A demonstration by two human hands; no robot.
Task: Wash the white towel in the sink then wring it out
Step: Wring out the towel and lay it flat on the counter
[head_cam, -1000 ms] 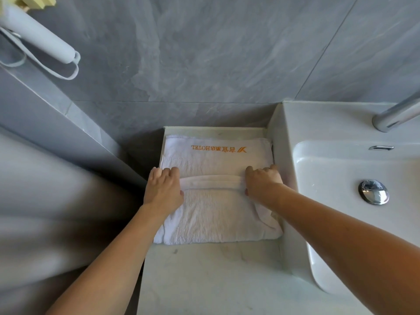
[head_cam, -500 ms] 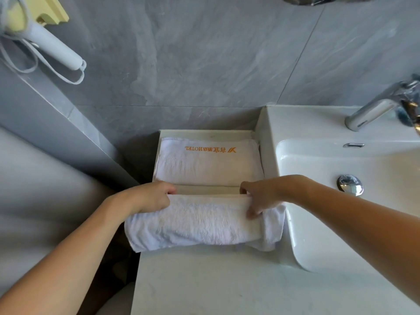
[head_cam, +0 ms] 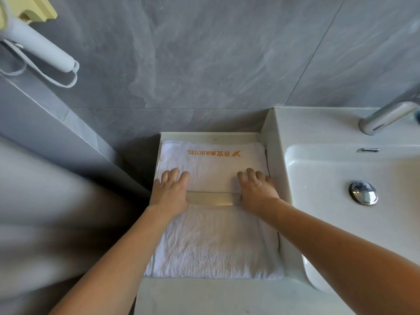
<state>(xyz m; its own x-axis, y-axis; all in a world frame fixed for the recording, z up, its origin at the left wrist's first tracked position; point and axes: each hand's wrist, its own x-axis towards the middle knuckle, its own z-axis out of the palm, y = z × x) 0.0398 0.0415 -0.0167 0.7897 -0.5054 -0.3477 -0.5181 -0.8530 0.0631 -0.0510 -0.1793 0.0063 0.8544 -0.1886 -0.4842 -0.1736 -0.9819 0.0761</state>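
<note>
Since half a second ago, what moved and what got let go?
Both hands let go of the plain white folded towel, which now lies flat on the pale stone counter at its near side. The left hand and right hand moved forward and now rest flat on the far white towel with orange lettering. That towel, the white ceramic sink and chrome faucet stayed put.

My hands rest on two white towels: the far towel (head_cam: 213, 165) bears orange lettering, the near towel (head_cam: 213, 242) is plain with a crinkled weave. Wall tiles (head_cam: 204, 53) are grey, veined. The sink (head_cam: 318, 178) is white; its drain plug (head_cam: 363, 192) chrome.
</note>
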